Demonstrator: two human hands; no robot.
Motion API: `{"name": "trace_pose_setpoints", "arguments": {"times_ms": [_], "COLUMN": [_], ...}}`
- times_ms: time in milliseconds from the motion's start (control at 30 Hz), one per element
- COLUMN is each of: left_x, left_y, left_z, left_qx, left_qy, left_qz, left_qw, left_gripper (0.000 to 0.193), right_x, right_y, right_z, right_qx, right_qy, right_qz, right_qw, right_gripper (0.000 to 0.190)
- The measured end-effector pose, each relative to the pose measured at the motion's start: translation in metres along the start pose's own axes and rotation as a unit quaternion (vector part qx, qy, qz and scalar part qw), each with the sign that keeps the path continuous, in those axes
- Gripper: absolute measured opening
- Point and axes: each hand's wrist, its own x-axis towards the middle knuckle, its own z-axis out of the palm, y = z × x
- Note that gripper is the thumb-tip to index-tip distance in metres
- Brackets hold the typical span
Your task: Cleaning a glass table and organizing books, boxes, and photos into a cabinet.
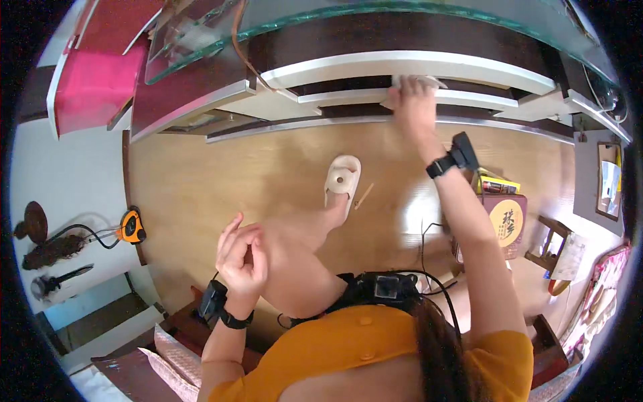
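My right hand (414, 103) reaches forward to the white drawer fronts (346, 96) of a dark low cabinet (402, 42). A thin white cloth or tissue (431, 80) is under its fingers, with edges showing on both sides of the hand. The hand is slightly blurred and touches the rim of the lower drawer front, just below the upper white front (392, 63). Beside my bent knee, my left hand (243, 256) hovers with loosely curled fingers and nothing visible in it. Both wrists carry black straps with small devices.
A glass shelf (301, 25) with a greenish edge overhangs the cabinet. On the wooden floor, a thin stick (364, 196) lies beside my white slipper (343, 173). A printed box (507, 221) stands at right, near a small wooden stool (550, 243). An orange-black device (131, 226) is at left.
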Motion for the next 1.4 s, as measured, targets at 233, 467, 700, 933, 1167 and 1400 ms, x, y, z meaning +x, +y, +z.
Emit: {"name": "trace_pose_setpoints", "arguments": {"times_ms": [233, 467, 700, 933, 1167, 1400], "left_x": [-0.005, -0.005, -0.005, -0.009, -0.011, -0.013], "left_y": [0.005, 0.006, 0.005, -0.003, -0.005, -0.005], "left_z": [-0.004, -0.001, -0.002, -0.004, -0.005, -0.007], "left_qx": [0.018, 0.011, 0.024, 0.012, -0.003, -0.004], "left_qy": [0.002, 0.013, 0.025, 0.025, 0.015, 0.016], "left_qz": [-0.006, 0.005, 0.006, 0.014, 0.01, -0.003], "left_qw": [1.0, 1.0, 0.999, 1.0, 1.0, 1.0], "left_gripper": [0.007, 0.007, 0.007, 0.008, 0.008, 0.006], "right_x": [0.014, 0.032, -0.082, 0.003, 0.01, 0.029], "right_y": [-0.071, -0.078, -0.024, -0.054, -0.096, -0.139], "right_z": [0.04, 0.029, 0.009, -0.037, 0.076, 0.056], "right_qx": [0.005, 0.338, 0.222, 0.373, 0.089, 0.14], "right_qy": [0.009, -0.14, -0.335, -0.031, 0.035, -0.074], "right_qz": [-0.129, -0.02, -0.139, 0.191, -0.059, -0.09], "right_qw": [0.992, 0.931, 0.905, 0.907, 0.994, 0.983], "right_gripper": [0.029, 0.028, 0.02, 0.02, 0.025, 0.024]}}
